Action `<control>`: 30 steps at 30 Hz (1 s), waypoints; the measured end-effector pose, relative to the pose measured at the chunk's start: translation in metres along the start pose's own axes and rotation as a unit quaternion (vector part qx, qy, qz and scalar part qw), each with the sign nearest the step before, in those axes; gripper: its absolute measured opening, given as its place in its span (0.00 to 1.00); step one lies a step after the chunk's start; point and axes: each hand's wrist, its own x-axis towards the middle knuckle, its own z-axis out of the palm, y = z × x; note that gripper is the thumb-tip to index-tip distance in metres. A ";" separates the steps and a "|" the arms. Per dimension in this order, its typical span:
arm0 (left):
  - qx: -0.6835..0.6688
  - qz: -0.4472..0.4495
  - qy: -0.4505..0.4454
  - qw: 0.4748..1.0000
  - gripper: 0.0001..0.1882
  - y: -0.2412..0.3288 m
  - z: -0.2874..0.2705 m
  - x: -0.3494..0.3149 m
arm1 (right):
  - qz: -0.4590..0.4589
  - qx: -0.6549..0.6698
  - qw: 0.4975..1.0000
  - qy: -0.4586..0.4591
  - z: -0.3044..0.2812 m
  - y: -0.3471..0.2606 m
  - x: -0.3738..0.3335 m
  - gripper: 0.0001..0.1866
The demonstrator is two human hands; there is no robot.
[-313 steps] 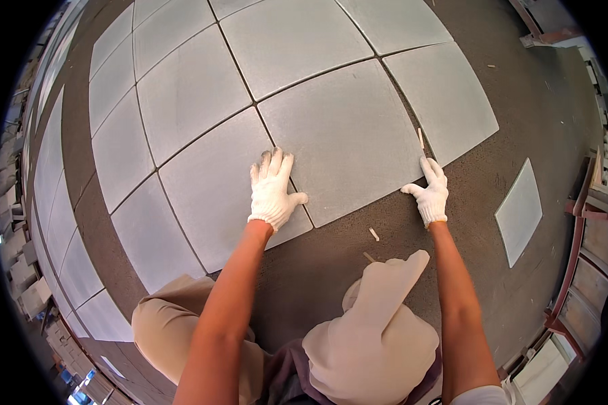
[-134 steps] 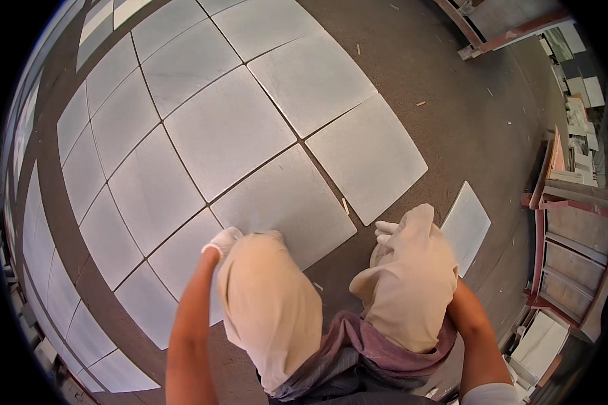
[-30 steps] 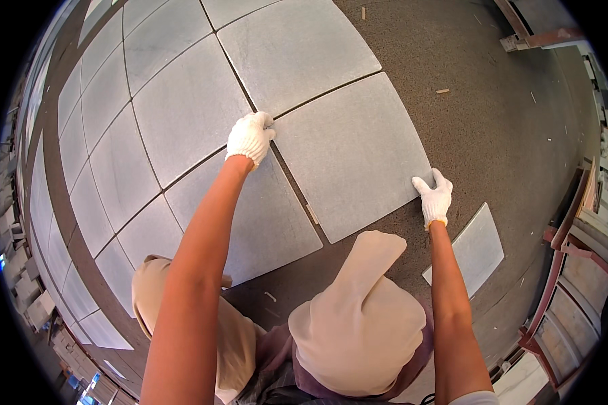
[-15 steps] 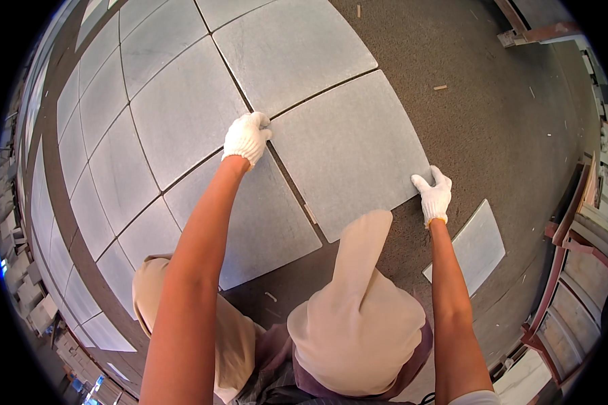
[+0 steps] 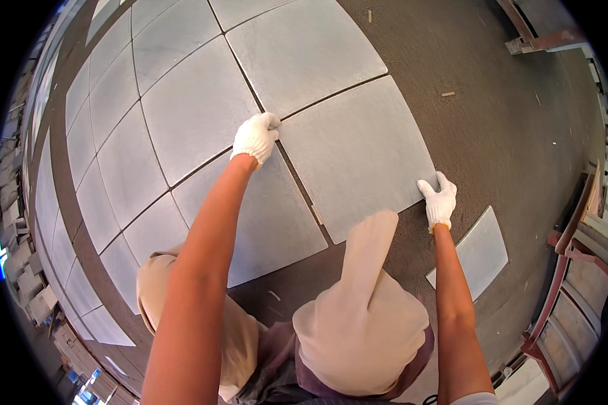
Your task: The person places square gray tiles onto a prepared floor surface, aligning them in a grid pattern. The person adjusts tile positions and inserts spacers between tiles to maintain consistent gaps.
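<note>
A large square grey stone tile (image 5: 358, 155) lies at the right end of a laid grid, with a narrow gap between it and the tiles beside it. My left hand (image 5: 257, 138), in a white knit glove, has its fingers curled at the tile's far left corner, where the gaps meet. At the near right corner my right hand (image 5: 440, 201), gloved alike, holds the edge between thumb and fingers. The undersides of the fingers are hidden. A small wooden strip (image 5: 317, 214) sits in the gap left of this tile.
More grey tiles (image 5: 196, 101) spread to the left. A smaller cut tile (image 5: 481, 253) lies on the brown bedding (image 5: 500, 135) near my right forearm. Reddish metal frames (image 5: 554, 304) with slabs stand at right. My knees (image 5: 365, 331) are close to the near tile edge.
The whole view has shifted slightly, so everything appears a little further right. Both hands stay at the same tile corners, and the gaps look unchanged.
</note>
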 end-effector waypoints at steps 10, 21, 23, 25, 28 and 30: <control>0.073 -0.302 0.296 0.903 0.22 -0.038 0.013 -0.106 | -0.098 -0.114 0.987 0.048 0.000 -0.024 -0.009 0.35; 0.122 -0.506 0.320 0.792 0.25 -0.095 0.003 -0.183 | -0.357 0.030 0.904 -0.233 0.108 -0.191 -0.080 0.28; 0.109 -0.521 0.303 0.790 0.27 -0.100 -0.001 -0.182 | -0.385 0.004 0.890 -0.245 0.119 -0.206 -0.088 0.28; 0.096 -0.535 0.302 0.783 0.27 -0.105 -0.006 -0.184 | -0.382 -0.041 0.886 -0.259 0.126 -0.214 -0.098 0.28; 0.060 -0.552 0.292 0.778 0.27 -0.104 -0.009 -0.179 | -0.349 -0.069 0.897 -0.261 0.128 -0.215 -0.111 0.29; 0.041 -0.565 0.290 0.771 0.26 -0.105 -0.012 -0.178 | -0.342 -0.074 0.904 -0.244 0.130 -0.208 -0.121 0.29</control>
